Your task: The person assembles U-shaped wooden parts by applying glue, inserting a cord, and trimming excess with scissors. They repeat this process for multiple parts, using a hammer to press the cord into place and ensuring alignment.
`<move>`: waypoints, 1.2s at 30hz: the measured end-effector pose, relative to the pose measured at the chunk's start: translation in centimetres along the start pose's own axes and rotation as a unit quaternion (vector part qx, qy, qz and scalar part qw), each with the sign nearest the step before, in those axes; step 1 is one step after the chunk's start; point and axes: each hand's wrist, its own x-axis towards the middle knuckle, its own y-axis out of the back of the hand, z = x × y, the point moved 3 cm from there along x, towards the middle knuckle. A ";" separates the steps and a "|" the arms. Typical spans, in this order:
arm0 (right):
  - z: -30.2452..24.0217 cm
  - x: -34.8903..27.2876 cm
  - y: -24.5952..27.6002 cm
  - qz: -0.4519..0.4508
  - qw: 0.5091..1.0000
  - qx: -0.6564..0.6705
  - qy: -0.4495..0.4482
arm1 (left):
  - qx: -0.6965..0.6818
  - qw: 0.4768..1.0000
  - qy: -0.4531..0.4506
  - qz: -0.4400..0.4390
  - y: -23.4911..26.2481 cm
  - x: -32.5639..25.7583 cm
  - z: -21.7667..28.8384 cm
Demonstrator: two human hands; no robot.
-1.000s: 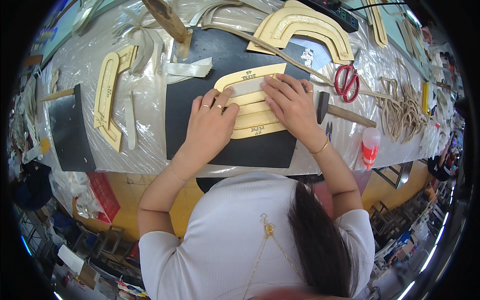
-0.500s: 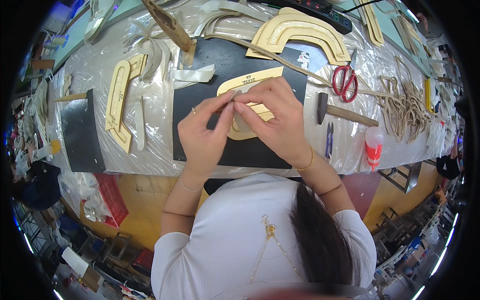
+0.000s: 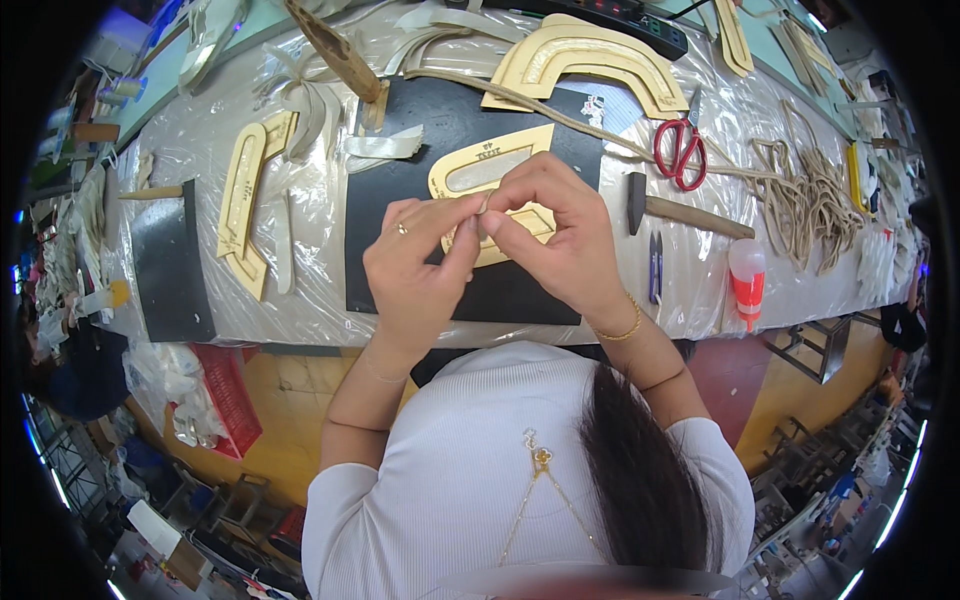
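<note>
While both hands are raised over the black cutting mat (image 3: 480,290), their fingers (image 3: 470,225) meet at the tips, pinched together on something very small and pale that cannot be made out. The left hand (image 3: 420,270), with a ring on one finger, and the right hand (image 3: 555,235), with a thin gold bracelet at the wrist, touch each other thumb to thumb just above a tan arch-shaped template (image 3: 480,170) that lies flat on the mat, partly hidden behind the hands. Just right of the mat a hammer (image 3: 680,210) lies on the plastic-covered desk (image 3: 320,270), with red-handled scissors (image 3: 682,150) beyond it and small blue thread snips (image 3: 654,268) nearer the desk's front edge. Further right of the mat stands a small clear bottle with an orange base (image 3: 747,280), and past it a tangle of beige cord (image 3: 810,200). Behind the mat, toward the far side, rests a larger tan arch template (image 3: 580,55). Left of the mat lies a long narrow tan template (image 3: 245,205), and beyond that a second black mat (image 3: 165,265).
</note>
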 end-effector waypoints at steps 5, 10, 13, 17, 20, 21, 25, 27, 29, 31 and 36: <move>-0.1 -0.8 0.4 -0.019 0.996 0.069 -0.057 | -0.165 0.966 0.198 -0.020 0.1 -0.7 0.2; -0.1 -1.6 1.2 -0.037 0.998 0.010 -0.045 | -0.130 0.975 0.174 -0.054 -0.2 -0.5 0.6; 0.4 -2.1 1.5 -0.015 0.999 -0.018 -0.032 | 0.005 0.993 0.084 -0.079 -0.5 0.0 0.4; 0.8 -2.2 2.1 0.007 0.998 -0.003 0.068 | -0.200 0.949 0.242 -0.032 -2.0 -0.7 -0.9; 0.1 -2.8 2.7 -0.010 0.979 0.055 0.195 | -0.366 0.893 0.261 -0.004 -2.6 -0.1 -1.8; 0.1 -3.2 2.8 -0.045 0.982 0.046 0.178 | -0.389 0.884 0.258 0.016 -2.6 0.1 -2.2; -0.7 -6.5 5.1 -0.105 0.988 -0.012 0.110 | -0.432 0.866 0.249 0.037 -1.5 0.5 -2.9; -0.6 -8.7 6.6 -0.106 0.993 0.010 0.045 | -0.413 0.873 0.254 0.050 -1.5 0.4 -3.0; -0.1 -11.2 8.3 -0.104 0.994 0.034 0.006 | -0.405 0.872 0.264 0.075 -1.8 0.5 -3.2; 0.7 -14.6 10.0 -0.077 0.986 0.111 -0.093 | -0.395 0.863 0.295 0.112 -2.1 0.7 -3.6; 4.4 -25.4 15.9 -0.003 0.953 0.038 -0.299 | -0.396 0.874 0.263 0.103 -1.0 2.8 -4.0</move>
